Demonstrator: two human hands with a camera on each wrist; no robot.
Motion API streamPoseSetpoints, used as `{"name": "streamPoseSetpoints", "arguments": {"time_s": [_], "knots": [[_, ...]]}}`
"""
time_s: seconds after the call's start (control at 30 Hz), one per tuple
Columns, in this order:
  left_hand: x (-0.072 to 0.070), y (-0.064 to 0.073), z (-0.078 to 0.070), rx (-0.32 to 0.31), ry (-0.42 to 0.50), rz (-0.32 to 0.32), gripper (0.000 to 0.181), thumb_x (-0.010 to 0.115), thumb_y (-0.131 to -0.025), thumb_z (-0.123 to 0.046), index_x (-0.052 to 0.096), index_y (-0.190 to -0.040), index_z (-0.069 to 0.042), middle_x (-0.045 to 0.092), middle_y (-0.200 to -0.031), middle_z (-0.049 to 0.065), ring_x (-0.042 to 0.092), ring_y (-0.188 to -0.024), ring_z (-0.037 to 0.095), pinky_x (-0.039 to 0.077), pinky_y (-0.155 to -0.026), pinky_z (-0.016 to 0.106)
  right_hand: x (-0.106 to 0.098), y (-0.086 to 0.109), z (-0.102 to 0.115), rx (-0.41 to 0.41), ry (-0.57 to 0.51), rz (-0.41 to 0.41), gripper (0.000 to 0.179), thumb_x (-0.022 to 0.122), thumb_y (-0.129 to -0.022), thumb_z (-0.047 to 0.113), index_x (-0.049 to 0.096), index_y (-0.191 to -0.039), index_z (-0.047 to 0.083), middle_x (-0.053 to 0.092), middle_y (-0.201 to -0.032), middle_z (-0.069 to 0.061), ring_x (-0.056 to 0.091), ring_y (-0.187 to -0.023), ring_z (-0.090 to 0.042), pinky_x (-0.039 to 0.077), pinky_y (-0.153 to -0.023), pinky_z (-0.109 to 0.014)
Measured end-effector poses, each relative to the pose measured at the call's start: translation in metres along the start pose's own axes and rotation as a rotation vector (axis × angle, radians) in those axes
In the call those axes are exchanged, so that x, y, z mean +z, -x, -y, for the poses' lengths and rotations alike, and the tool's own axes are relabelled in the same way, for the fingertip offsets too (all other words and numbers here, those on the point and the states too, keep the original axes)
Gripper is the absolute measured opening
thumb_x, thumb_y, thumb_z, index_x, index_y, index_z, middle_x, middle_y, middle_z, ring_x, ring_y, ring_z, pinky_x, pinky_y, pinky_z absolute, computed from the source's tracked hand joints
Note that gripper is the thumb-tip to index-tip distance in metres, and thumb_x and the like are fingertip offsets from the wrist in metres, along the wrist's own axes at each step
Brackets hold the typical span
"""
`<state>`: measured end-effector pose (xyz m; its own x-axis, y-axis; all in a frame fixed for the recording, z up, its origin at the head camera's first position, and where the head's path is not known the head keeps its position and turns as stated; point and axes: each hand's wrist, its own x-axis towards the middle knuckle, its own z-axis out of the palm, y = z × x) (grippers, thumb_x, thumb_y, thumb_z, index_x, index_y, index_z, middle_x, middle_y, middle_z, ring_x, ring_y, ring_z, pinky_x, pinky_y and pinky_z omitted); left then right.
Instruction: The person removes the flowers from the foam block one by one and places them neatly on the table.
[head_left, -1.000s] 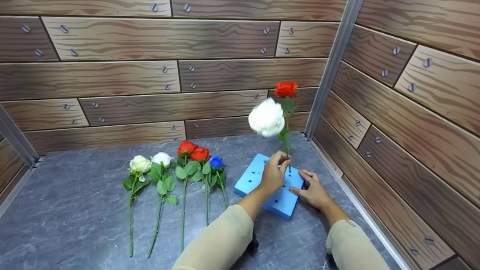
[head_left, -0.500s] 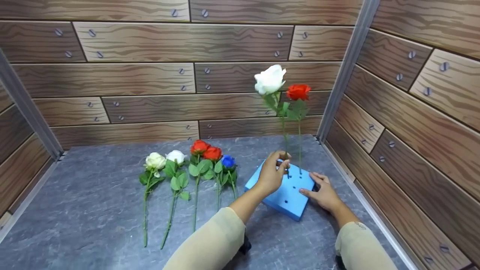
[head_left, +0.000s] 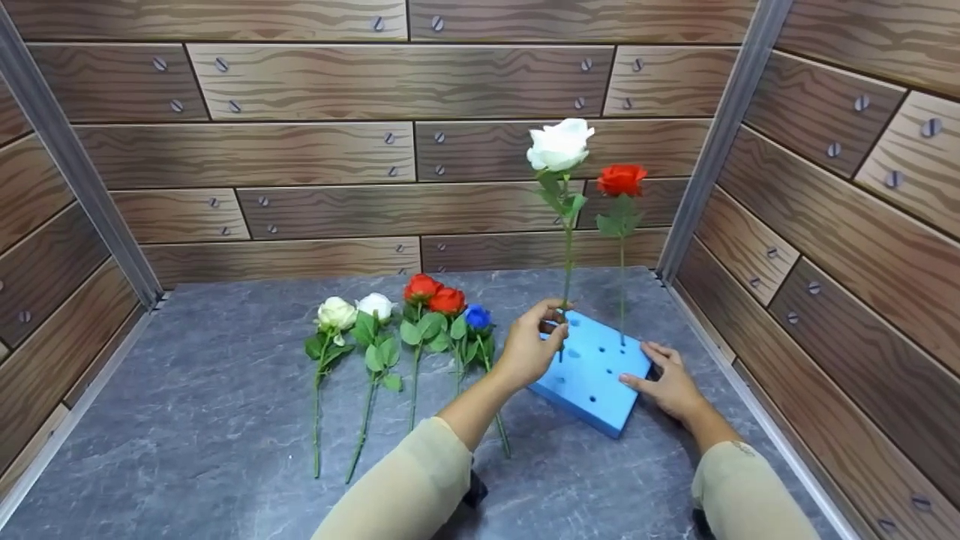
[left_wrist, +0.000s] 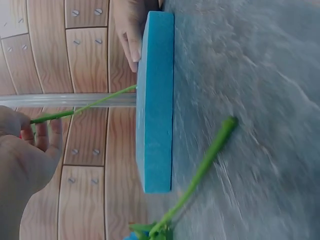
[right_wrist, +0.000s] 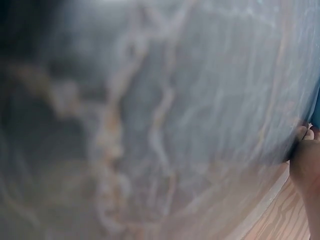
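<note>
Beneath my fingers (head_left: 663,353) spread a grey, pale-veined desk (head_left: 210,420). Beyond them I saw a wood-plank back wall (head_left: 300,154) dotted with screw heads (head_left: 221,64); matching planks formed the left wall (head_left: 56,225) and right wall (head_left: 885,315), behind grey corner posts (head_left: 727,135).

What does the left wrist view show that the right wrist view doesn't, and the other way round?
Left wrist only: the left hand holding a green stem, another stem on the table, and a bit of blue flower.
Right wrist only: orange-brown streaks on the blurred tabletop.
Both: the right hand, blue block, tabletop and wood-patterned wall.
</note>
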<state>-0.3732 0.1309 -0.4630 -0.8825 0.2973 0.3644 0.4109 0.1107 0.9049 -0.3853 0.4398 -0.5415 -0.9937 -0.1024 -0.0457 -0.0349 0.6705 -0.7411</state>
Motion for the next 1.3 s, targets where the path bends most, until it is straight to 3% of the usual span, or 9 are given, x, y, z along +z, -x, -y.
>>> {"name": "streamPoseSetpoints", "arguments": {"time_s": [0.27, 0.6, 0.8, 0.97, 1.13, 1.3], "knots": [[-0.02, 0.021, 0.003, -0.032, -0.05, 0.005, 0.05, 0.065, -0.108, -0.005, 0.051, -0.154, -0.016, 0.068, -0.124, 0.013, 0.074, -0.103, 0.016, 0.065, -0.079, 0.026, -0.001, 0.001, -0.002, 0.004, -0.008, -0.001, 0.103, 0.079, -0.1, 0.044, 0.019, -0.172, 0.002, 0.008, -0.178, -0.027, 0.006, -0.165, -0.056, 0.018, -0.133, -0.073], [-0.056, 0.048, -0.002, -0.052, -0.085, -0.057, 0.053, 0.068, -0.104, -0.003, 0.051, -0.152, -0.018, 0.069, -0.117, 0.014, 0.075, -0.103, 0.024, 0.066, -0.086, 0.034, 0.004, -0.001, 0.001, 0.004, -0.016, 0.006, 0.105, 0.079, -0.099, 0.049, 0.02, -0.173, 0.004, 0.01, -0.178, -0.027, 0.008, -0.165, -0.055, 0.02, -0.133, -0.071], [-0.07, 0.065, -0.002, -0.03, -0.161, -0.017, 0.052, 0.069, -0.104, -0.006, 0.05, -0.152, -0.013, 0.069, -0.117, 0.013, 0.071, -0.099, 0.022, 0.062, -0.083, 0.035, 0.001, 0.002, -0.001, 0.001, -0.025, -0.011, 0.104, 0.08, -0.099, 0.046, 0.02, -0.172, 0.003, 0.01, -0.178, -0.027, 0.007, -0.165, -0.055, 0.019, -0.133, -0.071], [-0.08, 0.081, 0.001, -0.079, -0.158, -0.012, 0.054, 0.069, -0.104, -0.004, 0.05, -0.153, -0.016, 0.068, -0.119, 0.014, 0.071, -0.098, 0.022, 0.061, -0.078, 0.032, 0.0, 0.001, -0.004, -0.035, -0.005, -0.015, 0.102, 0.079, -0.1, 0.043, 0.021, -0.171, 0.001, 0.011, -0.177, -0.027, 0.009, -0.165, -0.056, 0.02, -0.132, -0.073], [-0.093, 0.092, 0.0, -0.109, -0.144, -0.016, 0.055, 0.067, -0.104, -0.003, 0.048, -0.154, -0.018, 0.066, -0.122, 0.017, 0.073, -0.103, 0.026, 0.064, -0.081, 0.036, -0.001, 0.001, -0.004, -0.031, -0.005, -0.013, 0.102, 0.079, -0.1, 0.044, 0.021, -0.172, 0.001, 0.011, -0.177, -0.027, 0.008, -0.165, -0.056, 0.019, -0.132, -0.073], [-0.108, 0.102, -0.005, -0.134, -0.189, -0.047, 0.056, 0.068, -0.102, -0.001, 0.048, -0.153, -0.017, 0.068, -0.121, 0.017, 0.074, -0.106, 0.029, 0.066, -0.081, 0.037, -0.001, 0.0, -0.002, -0.025, 0.013, -0.013, 0.102, 0.079, -0.1, 0.045, 0.021, -0.172, 0.002, 0.011, -0.177, -0.027, 0.009, -0.164, -0.057, 0.019, -0.132, -0.073]]}}
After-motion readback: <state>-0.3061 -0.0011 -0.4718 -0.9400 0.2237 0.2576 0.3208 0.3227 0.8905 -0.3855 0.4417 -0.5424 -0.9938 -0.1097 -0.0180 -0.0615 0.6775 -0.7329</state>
